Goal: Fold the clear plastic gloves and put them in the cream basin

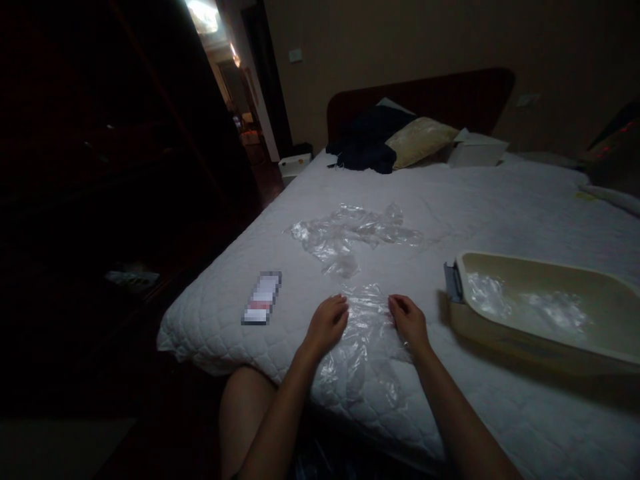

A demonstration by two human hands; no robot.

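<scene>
As the head view shows, a clear plastic sheet [363,347] lies on the bed [525,207], the left hand [327,325] at its 10 o'clock, the right hand [409,320] at its 2 o'clock. Both hands' fingers curl at its edges; whether either pinches it cannot be told. Crumpled film [325,240] lies at 12 o'clock.

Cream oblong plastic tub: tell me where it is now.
In the head view, the cream oblong plastic tub sits on the white quilted bed at the picture's right edge, to the right of the person's right hand.
</scene>
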